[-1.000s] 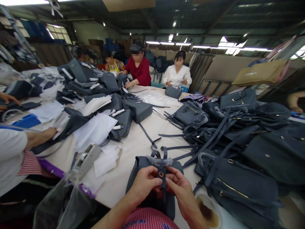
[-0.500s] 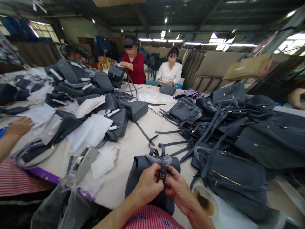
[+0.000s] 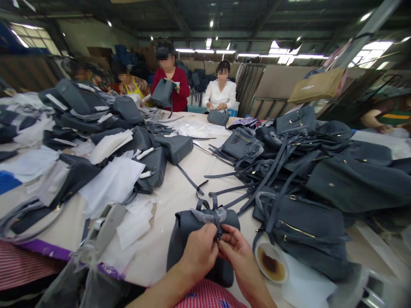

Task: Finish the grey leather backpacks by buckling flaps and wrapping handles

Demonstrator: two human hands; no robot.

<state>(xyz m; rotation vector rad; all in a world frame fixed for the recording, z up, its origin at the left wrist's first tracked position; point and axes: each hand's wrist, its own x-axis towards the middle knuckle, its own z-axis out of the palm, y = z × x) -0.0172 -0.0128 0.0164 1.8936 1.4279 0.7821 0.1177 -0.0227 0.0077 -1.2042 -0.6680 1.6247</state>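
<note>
A small grey-blue bag [image 3: 188,231] lies on the table edge right in front of me. My left hand [image 3: 199,252] and my right hand [image 3: 237,254] meet over its front. Both pinch a narrow dark strap with a small gold buckle [image 3: 219,233], fingers closed on it. Clear plastic wrap [image 3: 208,214] covers the bag's top handle.
A heap of grey-blue bags and straps [image 3: 305,179] fills the right side. More bags and white paper sheets [image 3: 109,184] cover the left. A tape dispenser [image 3: 105,222] and a stained cup [image 3: 271,263] sit near me. Several people work at the far end; one in red [image 3: 170,85] lifts a bag.
My hands have drawn closer together on the strap and buckle. The neighbour's arm at the left has gone out of view. The person in red has raised a bag.
</note>
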